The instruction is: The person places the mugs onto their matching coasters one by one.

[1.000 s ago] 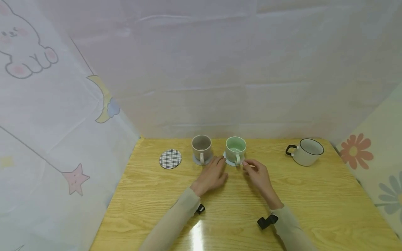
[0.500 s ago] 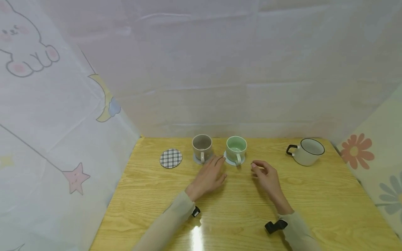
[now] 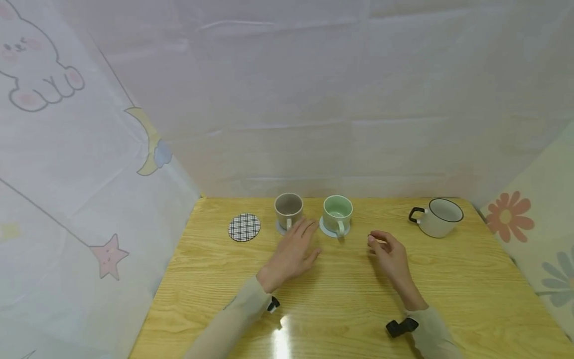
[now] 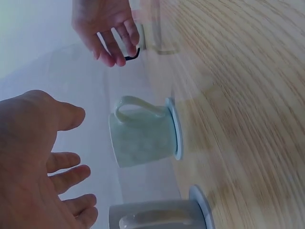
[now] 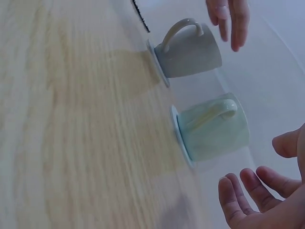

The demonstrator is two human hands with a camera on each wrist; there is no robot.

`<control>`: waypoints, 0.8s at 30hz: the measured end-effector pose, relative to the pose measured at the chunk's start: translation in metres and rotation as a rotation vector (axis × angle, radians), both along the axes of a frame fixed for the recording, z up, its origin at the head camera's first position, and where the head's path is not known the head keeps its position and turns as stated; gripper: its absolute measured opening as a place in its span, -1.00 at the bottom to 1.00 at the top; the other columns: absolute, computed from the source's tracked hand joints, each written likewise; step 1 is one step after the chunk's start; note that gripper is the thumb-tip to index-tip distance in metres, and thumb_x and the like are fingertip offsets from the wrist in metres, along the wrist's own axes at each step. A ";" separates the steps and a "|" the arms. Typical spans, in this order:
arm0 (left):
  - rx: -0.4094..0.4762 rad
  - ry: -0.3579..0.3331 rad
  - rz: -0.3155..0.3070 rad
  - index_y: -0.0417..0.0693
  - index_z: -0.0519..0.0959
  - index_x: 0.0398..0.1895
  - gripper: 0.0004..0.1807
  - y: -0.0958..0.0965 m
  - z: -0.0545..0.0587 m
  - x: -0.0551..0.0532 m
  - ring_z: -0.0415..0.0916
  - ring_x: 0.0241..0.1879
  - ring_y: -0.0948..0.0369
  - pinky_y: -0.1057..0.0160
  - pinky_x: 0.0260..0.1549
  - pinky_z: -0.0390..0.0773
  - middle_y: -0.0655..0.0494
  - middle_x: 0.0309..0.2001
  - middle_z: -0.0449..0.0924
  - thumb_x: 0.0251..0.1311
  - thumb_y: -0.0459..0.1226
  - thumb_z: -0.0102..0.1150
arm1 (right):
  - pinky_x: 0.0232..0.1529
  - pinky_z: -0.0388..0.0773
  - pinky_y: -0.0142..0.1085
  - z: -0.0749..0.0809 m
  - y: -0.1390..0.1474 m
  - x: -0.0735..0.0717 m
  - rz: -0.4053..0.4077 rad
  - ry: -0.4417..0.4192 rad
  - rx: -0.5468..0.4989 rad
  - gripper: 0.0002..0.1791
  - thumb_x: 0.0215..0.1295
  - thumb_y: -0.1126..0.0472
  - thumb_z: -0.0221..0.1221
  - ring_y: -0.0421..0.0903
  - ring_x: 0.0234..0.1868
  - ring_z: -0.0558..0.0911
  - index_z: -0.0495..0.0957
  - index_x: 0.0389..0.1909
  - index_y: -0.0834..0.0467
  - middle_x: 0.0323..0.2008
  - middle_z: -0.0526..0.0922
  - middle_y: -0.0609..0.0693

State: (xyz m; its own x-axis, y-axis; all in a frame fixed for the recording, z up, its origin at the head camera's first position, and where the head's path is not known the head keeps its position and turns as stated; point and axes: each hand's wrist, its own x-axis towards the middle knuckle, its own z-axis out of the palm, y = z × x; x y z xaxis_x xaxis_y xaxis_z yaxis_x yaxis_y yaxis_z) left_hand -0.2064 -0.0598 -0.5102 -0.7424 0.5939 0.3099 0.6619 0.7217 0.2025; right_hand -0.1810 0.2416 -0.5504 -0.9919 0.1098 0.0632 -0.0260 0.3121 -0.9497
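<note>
My left hand [image 3: 289,254] hovers above the table in front of the grey mug [image 3: 287,205], palm down with fingers spread, and overlaps its handle in the head view. To the right, my right hand [image 3: 391,257] is in the air with loosely bent fingers, holding nothing. Between and behind the hands stands the pale green mug [image 3: 336,205], handle toward me, on a light round coaster [image 3: 328,231]. The grey mug has a similar coaster [image 5: 159,67] under it. Both wrist views show a gap between each hand and the green mug [image 4: 143,138].
A plaid round coaster [image 3: 244,227] lies bare left of the grey mug. At the far right is a white mug [image 3: 438,219] with a black rim and black handle pointing left. A draped backdrop [image 3: 314,124] meets the table's [image 3: 341,309] back edge.
My right hand has drawn away from the green mug's handle toward the right and slightly back. My left hand has shifted a little left and back. The mugs stay put.
</note>
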 end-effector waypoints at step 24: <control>0.196 0.022 0.185 -0.28 0.34 0.55 -0.28 -0.068 0.000 -0.008 0.27 0.55 -0.30 -0.35 0.50 0.34 -0.22 0.54 0.35 0.45 -0.15 0.32 | -0.18 0.71 -0.51 -0.011 0.046 0.006 -0.096 0.025 0.105 -0.51 0.68 0.07 0.11 -0.46 -0.14 0.71 0.50 0.40 0.31 0.26 0.63 0.30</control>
State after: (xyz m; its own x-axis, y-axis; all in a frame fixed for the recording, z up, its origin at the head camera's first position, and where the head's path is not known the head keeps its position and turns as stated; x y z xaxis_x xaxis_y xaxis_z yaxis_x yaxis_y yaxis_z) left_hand -0.2140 -0.1283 -0.5107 -0.8246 0.3759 0.4228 0.5282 0.7792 0.3374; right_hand -0.1748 0.2872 -0.5610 -0.9752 0.1955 0.1037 -0.0143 0.4121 -0.9110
